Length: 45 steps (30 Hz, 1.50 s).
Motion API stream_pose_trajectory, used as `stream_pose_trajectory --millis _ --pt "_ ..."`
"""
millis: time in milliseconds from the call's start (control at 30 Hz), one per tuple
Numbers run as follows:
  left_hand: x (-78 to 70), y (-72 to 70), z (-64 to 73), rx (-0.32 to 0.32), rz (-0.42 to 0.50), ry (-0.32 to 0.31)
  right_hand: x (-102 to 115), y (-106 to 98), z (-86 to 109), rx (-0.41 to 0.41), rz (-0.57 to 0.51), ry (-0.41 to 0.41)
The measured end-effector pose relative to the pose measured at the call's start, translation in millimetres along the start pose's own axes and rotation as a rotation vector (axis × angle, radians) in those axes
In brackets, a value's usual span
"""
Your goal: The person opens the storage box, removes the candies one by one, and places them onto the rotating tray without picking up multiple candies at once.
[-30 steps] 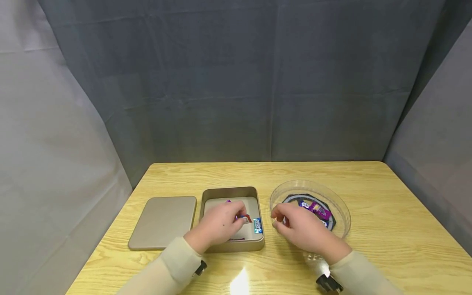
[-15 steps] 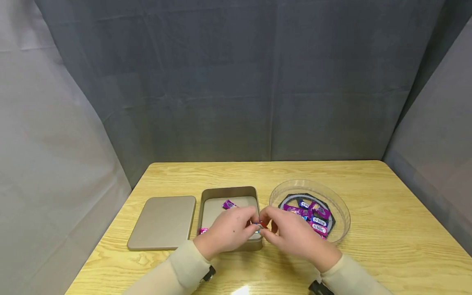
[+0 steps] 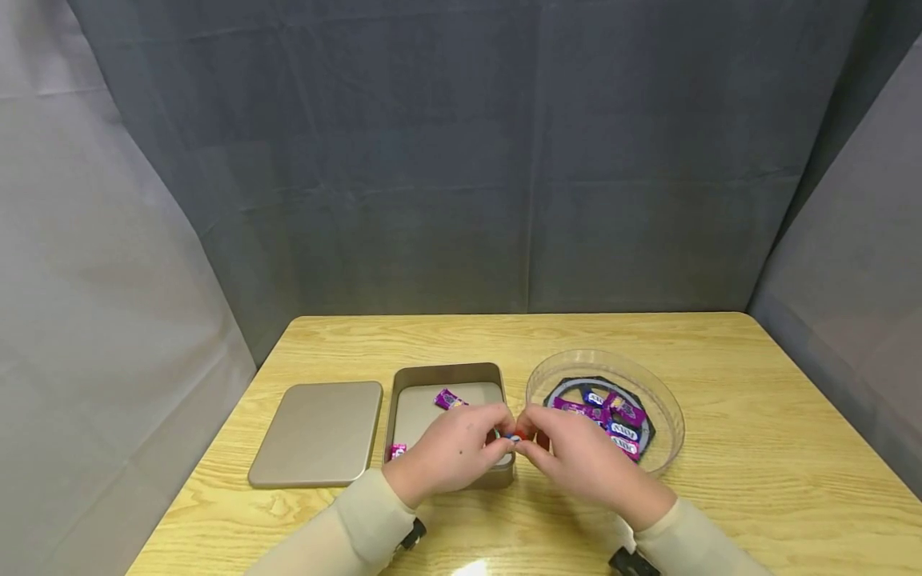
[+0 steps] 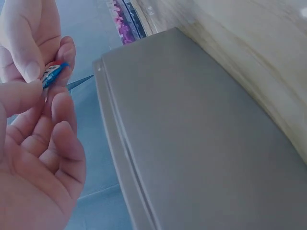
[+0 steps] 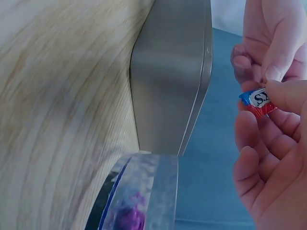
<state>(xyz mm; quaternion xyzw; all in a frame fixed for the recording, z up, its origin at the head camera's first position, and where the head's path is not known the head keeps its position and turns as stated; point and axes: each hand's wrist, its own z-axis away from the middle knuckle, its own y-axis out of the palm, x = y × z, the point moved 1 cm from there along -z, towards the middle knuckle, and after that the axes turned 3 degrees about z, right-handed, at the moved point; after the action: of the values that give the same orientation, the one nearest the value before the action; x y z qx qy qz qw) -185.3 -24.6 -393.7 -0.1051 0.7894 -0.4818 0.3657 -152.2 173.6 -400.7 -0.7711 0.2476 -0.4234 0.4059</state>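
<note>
My left hand (image 3: 461, 448) and right hand (image 3: 576, 456) meet fingertip to fingertip over the right wall of an open metal tin (image 3: 446, 373). Between them they pinch a small wrapped candy (image 5: 259, 99), coloured blue, white and red with dark lettering. In the left wrist view the same candy (image 4: 53, 74) sits between the thumbs and fingers, partly covered. Inside the tin a purple wrapped candy (image 3: 448, 398) lies towards the back and a pink one (image 3: 398, 451) at the front left. My hands hide the tin's front right part.
A round clear dish (image 3: 674, 432) stands right of the tin, holding several purple and blue wrapped candies (image 3: 625, 412). The tin's flat lid (image 3: 317, 436) lies to its left on the wooden table (image 3: 756, 416). Grey cloth (image 3: 432, 200) hangs behind.
My right hand has moved left from the dish's edge to meet my left hand, which has shifted slightly right from inside the tin. Both now pinch the candy.
</note>
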Motion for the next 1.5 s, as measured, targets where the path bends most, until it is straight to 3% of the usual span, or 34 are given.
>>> stream_pose_trajectory --millis 167,333,633,867,1233,1367,1500 --pt "2.4 1.4 -1.3 0.021 -0.005 -0.013 -10 -3 -1.0 0.001 0.010 0.020" --pt "7.5 2.2 -2.1 0.033 -0.034 -0.020 -34 -11 -2.7 0.005 0.015 0.081" --pt "17.5 1.8 -0.5 0.045 -0.046 -0.054 -90 -30 -1.6 -0.024 0.160 0.168" --pt "25.7 1.7 0.7 0.074 -0.073 -0.098 -115 -34 -2.0 0.019 0.240 0.250" --pt "33.6 -0.5 1.0 0.090 -0.075 -0.140 -129 -33 -4.8 0.108 0.319 0.311" --pt "35.0 0.3 0.9 0.099 -0.083 -0.152 -128 -34 -3.5 0.090 0.342 0.310" --pt "35.9 3.5 -0.3 0.123 -0.149 -0.147 -124 -35 -2.1 0.055 0.350 0.296"
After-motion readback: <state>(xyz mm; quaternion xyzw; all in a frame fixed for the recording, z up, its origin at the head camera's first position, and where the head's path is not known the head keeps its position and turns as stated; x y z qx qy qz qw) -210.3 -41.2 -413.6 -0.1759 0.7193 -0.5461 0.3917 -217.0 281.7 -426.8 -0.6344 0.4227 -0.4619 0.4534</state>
